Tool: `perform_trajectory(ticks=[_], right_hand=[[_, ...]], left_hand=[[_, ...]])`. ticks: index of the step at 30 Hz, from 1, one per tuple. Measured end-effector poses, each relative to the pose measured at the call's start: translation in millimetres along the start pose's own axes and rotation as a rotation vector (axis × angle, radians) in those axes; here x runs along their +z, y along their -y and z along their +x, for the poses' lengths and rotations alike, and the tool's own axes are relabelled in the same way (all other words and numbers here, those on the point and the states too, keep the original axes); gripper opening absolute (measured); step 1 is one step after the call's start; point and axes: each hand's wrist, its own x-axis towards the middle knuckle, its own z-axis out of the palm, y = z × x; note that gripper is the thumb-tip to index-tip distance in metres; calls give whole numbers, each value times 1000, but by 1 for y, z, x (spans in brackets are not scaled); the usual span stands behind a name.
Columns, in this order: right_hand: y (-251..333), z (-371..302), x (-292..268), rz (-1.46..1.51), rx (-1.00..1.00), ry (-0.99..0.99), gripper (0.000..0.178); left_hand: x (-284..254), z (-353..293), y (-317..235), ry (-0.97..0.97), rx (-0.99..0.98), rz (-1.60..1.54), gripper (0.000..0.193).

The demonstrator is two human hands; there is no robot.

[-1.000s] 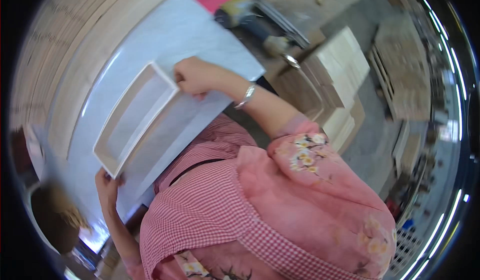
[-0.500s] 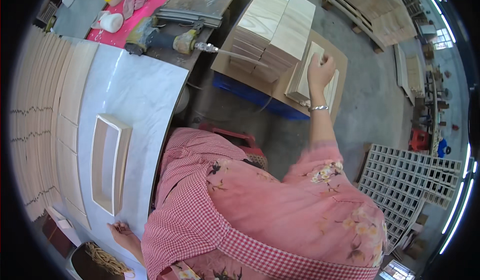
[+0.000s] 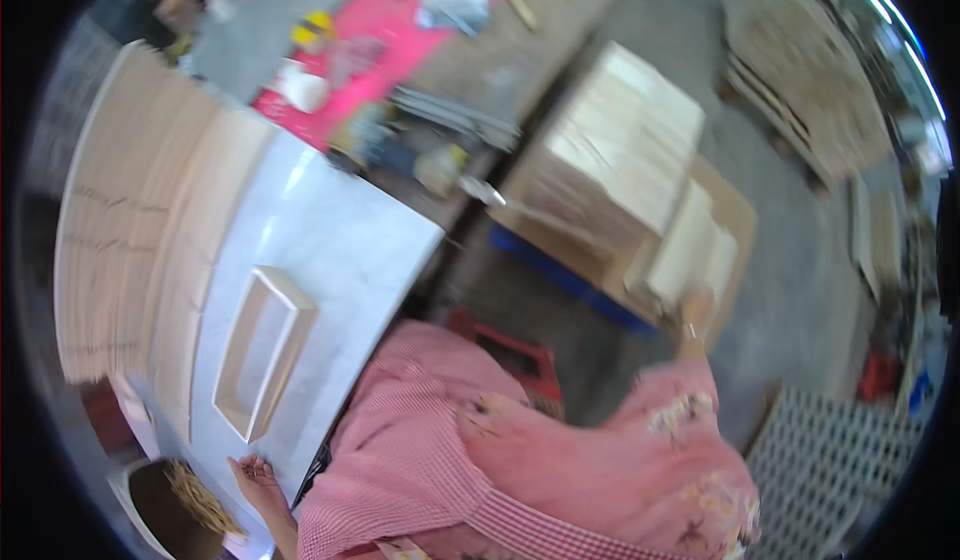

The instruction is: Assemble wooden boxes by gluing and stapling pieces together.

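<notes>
On the white table surface stands a shallow rectangular wooden frame, its middle hollow. Just by its near end, my left hand rests palm up at the table edge, fingers loosely bent and apart, with nothing visible in them. Over to the right, my right hand is at the near end of a low pile of pale wooden strips. Motion blur smears its fingers, so whether it grips a strip does not show. Beside that pile rises a taller stack of wooden boards.
Long rows of thin wooden boards line the table's left side. An air-powered tool with a hose lies at the far end, near a pink sheet. A red stool stands between table and stack. A bin sits at lower left.
The whole view has shifted and blurred. My right hand has drawn back from above the strips to their near end. My left hand's fingers have loosened; the frame stays on the table.
</notes>
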Motion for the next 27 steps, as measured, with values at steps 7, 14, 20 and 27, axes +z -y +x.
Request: perform_trajectory(ticks=[7, 14, 20, 27], right_hand=[[8, -1, -36, 267, 321, 200, 38], [-13, -1, -14, 396, 383, 243, 51], [45, -11, -113, 447, 373, 116, 47], [8, 0, -78, 529, 427, 83, 44]], left_hand=[[-32, 3, 10, 128, -59, -15, 37], [-20, 8, 9, 11, -64, 50, 39], [-29, 20, 5, 28, -35, 102, 40], [-93, 88, 36, 211, -102, 140, 41]])
